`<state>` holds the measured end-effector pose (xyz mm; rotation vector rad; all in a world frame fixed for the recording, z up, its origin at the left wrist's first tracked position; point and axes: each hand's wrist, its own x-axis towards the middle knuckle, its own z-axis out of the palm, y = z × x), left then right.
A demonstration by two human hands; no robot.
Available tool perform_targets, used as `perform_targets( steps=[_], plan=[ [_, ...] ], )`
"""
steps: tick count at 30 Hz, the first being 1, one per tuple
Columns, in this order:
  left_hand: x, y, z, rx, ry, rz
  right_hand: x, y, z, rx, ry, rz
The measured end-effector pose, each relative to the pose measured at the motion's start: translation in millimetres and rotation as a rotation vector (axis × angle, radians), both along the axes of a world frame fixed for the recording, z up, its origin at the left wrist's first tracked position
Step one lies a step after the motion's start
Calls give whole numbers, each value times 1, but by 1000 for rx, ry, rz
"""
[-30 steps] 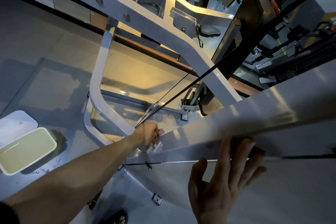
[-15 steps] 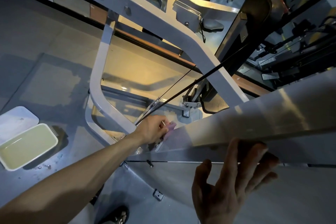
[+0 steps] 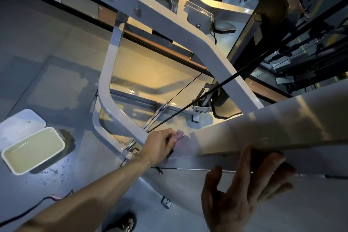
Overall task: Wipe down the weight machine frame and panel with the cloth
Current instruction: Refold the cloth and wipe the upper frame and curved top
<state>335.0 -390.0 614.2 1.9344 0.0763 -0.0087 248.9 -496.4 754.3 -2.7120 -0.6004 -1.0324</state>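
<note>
The left hand (image 3: 160, 145) grips a small pink cloth (image 3: 178, 135), fingers curled round it, and presses it against the low end of a broad grey beam (image 3: 263, 128) of the weight machine, just where that beam meets the curved tube (image 3: 113, 111) of the frame. The right hand (image 3: 244, 190) holds nothing: its fingers are spread and lie flat against the beam's underside and the grey panel (image 3: 188, 184) below it, seemingly bracing.

The wipe looks to be under way and far from finished. The beam just beside the cloth shows a duller, faintly purple patch, which may be a damp, freshly wiped strip, though the light makes this hard to tell. The rest of the beam, running up to the right, gives no clear sign of wiping. Nor do the curved tube, the upper bolted bar (image 3: 150, 5) or the panel; whether any of them has been done cannot be read from their surfaces.

On the floor (image 3: 47, 62) to the left stands a white tub (image 3: 33, 149) of yellowish liquid with its lid (image 3: 18, 128) beside it, well apart from the cloth. Droplets lie on the floor near the tub, so the cloth has likely been wetted there. Most of the frame and the panel seem still to do.
</note>
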Motion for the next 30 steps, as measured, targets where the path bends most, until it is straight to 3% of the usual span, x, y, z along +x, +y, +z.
perform_targets(
  steps=[1, 3, 6, 9, 13, 19, 24, 27, 30],
  plan=[
    [-3, -1, 5, -12, -32, 2, 25, -30, 24, -31, -97, -73],
    [-13, 3, 12, -32, -67, -12, 38, -40, 33, -10, -82, -156],
    [-30, 32, 11, -31, -17, -71, 22, -24, 19, -15, -124, -115],
    [-38, 78, 7, 39, 2, 127, 36, -35, 25, 15, -118, -118],
    [-30, 124, -10, 296, 89, 353, 33, -27, 22, 42, -98, -104],
    [-29, 76, -18, 226, 94, 243, 31, -30, 22, 47, -105, -92],
    [-40, 22, -21, 328, 119, 102, 27, -32, 25, 40, -92, -77],
    [-46, 0, -24, 141, 187, 21, 26, -32, 26, 44, -74, -72],
    [-45, 13, -17, 73, 233, 4, 24, -30, 25, 71, -61, -66]
  ],
)
